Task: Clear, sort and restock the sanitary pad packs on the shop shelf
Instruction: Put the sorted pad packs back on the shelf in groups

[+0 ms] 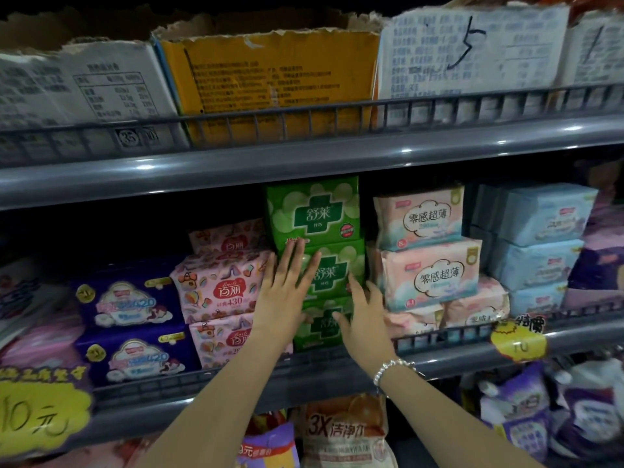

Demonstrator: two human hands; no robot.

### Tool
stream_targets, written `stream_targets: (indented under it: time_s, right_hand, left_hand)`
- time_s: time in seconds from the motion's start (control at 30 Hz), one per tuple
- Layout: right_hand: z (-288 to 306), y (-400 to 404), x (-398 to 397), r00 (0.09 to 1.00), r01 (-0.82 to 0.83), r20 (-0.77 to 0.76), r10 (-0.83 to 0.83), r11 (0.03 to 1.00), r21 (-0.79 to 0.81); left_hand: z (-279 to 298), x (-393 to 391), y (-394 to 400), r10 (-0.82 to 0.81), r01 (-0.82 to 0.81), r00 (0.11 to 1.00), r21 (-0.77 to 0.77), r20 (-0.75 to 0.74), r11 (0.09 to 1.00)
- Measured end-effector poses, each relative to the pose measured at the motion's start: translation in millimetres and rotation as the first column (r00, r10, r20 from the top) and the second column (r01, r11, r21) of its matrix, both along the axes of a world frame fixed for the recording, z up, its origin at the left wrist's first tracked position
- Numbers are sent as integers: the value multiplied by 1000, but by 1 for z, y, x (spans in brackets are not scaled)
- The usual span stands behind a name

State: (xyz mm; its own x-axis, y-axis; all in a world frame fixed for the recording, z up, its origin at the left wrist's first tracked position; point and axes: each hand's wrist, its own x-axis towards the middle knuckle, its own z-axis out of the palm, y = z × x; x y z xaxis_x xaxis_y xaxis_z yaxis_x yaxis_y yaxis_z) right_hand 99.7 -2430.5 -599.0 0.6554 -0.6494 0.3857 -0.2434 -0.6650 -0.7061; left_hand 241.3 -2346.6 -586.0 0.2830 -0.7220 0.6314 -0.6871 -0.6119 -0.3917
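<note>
Green packs under flat left hand

Grey metal shelving with wire rails, torn cardboard boxes above, dim light

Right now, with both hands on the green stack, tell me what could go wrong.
1. The top green pack stands above both hands, with the left hand and right hand pressing lower packs; a push could tip it.
2. The pink stack touches the green one and may shift with it.
3. The peach stack leans unevenly nearby.
</note>
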Motion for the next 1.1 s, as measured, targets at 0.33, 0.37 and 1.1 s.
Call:
stream_targets:
  time_s: [0.33,0.37,1.1]
  right_hand:
    - [-4,5,4,996,52,70,-49,997,-48]
    - [-5,7,5,994,73,90,-65,993,-96]
    - [2,30,94,973,111,196,121,499,-859]
  left_hand:
    - [3,2,11,-94,95,995,-39,32,995]
    - [3,4,20,-105,106,994,-69,25,992]
    - [2,64,111,-135,68,975,-344,-175,937]
